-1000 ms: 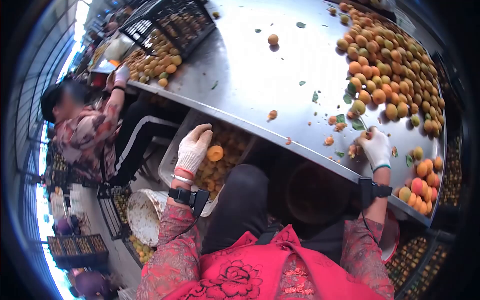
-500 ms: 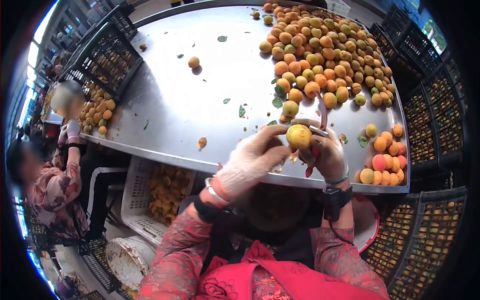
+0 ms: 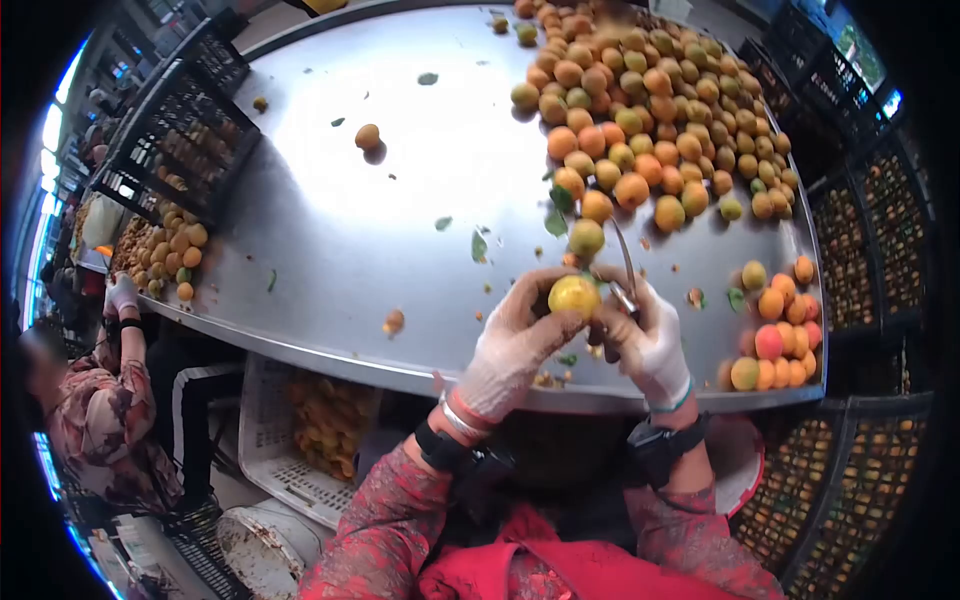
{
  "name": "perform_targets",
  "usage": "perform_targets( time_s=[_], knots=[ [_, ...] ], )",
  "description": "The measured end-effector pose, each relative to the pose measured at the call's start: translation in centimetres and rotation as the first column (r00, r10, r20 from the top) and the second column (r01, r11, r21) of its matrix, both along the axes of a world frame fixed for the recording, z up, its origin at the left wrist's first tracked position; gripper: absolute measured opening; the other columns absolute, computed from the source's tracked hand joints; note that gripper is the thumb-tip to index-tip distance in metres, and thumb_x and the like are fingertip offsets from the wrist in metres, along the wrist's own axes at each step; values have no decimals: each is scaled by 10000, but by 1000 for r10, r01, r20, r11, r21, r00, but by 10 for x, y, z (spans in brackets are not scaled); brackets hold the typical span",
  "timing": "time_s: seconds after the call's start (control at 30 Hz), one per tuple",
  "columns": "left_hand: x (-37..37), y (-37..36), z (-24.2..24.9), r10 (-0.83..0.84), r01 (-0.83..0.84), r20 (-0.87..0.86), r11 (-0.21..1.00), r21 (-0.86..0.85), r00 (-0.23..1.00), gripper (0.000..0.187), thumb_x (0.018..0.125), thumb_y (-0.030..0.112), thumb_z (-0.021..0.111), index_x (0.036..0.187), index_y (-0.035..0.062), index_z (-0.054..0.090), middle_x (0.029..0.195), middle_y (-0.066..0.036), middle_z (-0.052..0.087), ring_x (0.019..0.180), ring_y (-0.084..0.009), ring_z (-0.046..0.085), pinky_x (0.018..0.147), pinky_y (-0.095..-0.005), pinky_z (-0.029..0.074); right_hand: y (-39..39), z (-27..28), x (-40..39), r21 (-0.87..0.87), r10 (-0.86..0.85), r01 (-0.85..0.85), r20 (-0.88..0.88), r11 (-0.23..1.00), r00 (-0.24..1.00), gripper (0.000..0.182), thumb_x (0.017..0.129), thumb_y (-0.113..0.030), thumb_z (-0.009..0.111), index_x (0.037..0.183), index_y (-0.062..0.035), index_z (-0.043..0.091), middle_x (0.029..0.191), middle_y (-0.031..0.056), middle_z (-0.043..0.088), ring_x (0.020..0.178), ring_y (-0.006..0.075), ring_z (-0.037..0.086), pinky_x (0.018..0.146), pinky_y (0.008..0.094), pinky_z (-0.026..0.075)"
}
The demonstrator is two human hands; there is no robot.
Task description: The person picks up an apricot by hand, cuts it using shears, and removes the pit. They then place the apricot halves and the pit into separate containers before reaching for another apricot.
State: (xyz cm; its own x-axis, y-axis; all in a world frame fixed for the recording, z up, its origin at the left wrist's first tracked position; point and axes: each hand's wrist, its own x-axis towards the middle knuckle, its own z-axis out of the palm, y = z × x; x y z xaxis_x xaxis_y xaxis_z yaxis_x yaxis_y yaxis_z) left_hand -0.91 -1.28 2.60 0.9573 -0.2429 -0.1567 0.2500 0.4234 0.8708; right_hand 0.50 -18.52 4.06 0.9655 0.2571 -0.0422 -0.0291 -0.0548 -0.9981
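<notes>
My left hand, in a soiled white glove, is closed around a yellow apricot above the table's near edge. Close against it, my right hand grips a small knife with a curved blade that points up and away from me. The knife's handle is hidden in my palm, and my right fingertips meet the near side of the fruit. Just beyond my hands lies a greenish apricot, at the tip of a large heap of apricots.
A smaller group of apricots sits at the right corner of the metal table. Leaves and scraps dot its surface. Below the edge stands a white crate of fruit. Black crates line the right; another person works at left.
My left fingers have closed round the apricot, where before they were beside it. Both hands and the fruit have shifted slightly, and the camera view has moved a little.
</notes>
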Motion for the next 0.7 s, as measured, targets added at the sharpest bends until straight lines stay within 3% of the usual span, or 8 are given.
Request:
perform_targets(
  time_s=[0.17, 0.23, 0.27, 0.37, 0.43, 0.5, 0.57, 0.7],
  knots=[
    [7, 22, -14, 145, -149, -54, 984, -101, 988, 473, 893, -7, 627, 1327, -27, 439, 1176, -159, 592, 1070, -259, 629, 944, -370, 521, 18, -17, 2, 151, -144, 149, -43, 977, 989, 325, 986, -126, 550, 1298, -36, 548, 615, -55, 470, 514, 38, 427, 459, 210, 347],
    [8, 27, -20, 204, -203, -11, 968, -149, 979, 498, 881, -17, 642, 1338, -22, 444, 1166, -143, 595, 1085, -240, 616, 937, -346, 516, 21, -10, 0, 221, -147, 161, -76, 962, 986, 342, 1002, -192, 539, 1299, -23, 531, 599, -39, 466, 487, 53, 427, 443, 214, 348],
    [13, 33, -14, 212, -209, 9, 967, -143, 977, 498, 881, -17, 642, 1338, -22, 444, 1166, -143, 595, 1085, -240, 616, 937, -346, 516, 17, -10, 4, 246, -172, 173, -25, 954, 985, 529, 973, -419, 592, 1278, 1, 495, 601, -6, 466, 447, 85, 442, 423, 233, 365],
    [4, 38, -2, 210, -215, -56, 969, -119, 976, 527, 845, -4, 737, 1309, -17, 489, 1112, -108, 617, 1013, -160, 631, 888, -282, 533, 0, -2, 11, 505, -204, 180, -8, 844, 979, 619, 954, -519, 573, 1228, 34, 521, 583, -13, 405, 457, 115, 388, 454, 264, 308],
    [2, 38, 2, 228, -229, 28, 973, 20, 973, 498, 826, 20, 772, 1259, -27, 531, 1051, -73, 625, 960, -126, 618, 866, -260, 533, 25, 15, 11, 680, -318, 364, -198, 637, 927, 558, 983, -498, 535, 1116, 44, 556, 569, -12, 376, 461, 115, 352, 476, 278, 292],
    [2, 35, -4, 253, -264, 133, 962, 75, 958, 493, 803, 24, 783, 1228, -10, 536, 993, -55, 606, 911, -111, 607, 812, -266, 544, 32, -6, 3, 369, -145, 245, -277, 897, 950, 513, 1012, -463, 495, 1059, 43, 567, 573, -11, 379, 461, 110, 358, 483, 276, 315],
    [1, 35, -5, 257, -285, 197, 950, 127, 946, 497, 800, 5, 768, 1238, 24, 534, 974, -61, 608, 902, -116, 611, 772, -272, 550, 41, -1, -7, 183, -97, 147, -257, 972, 962, 539, 1017, -471, 478, 1083, 57, 563, 584, -11, 389, 465, 108, 378, 487, 276, 337],
    [-2, 33, -18, 235, -269, 174, 942, 200, 956, 540, 787, 50, 788, 1258, 51, 524, 949, -63, 609, 881, -122, 615, 742, -291, 553, 41, 32, -10, 287, -180, 135, 136, 948, 974, 581, 1028, -491, 390, 1201, 49, 516, 590, 8, 435, 467, 122, 421, 502, 289, 403]
  ],
)
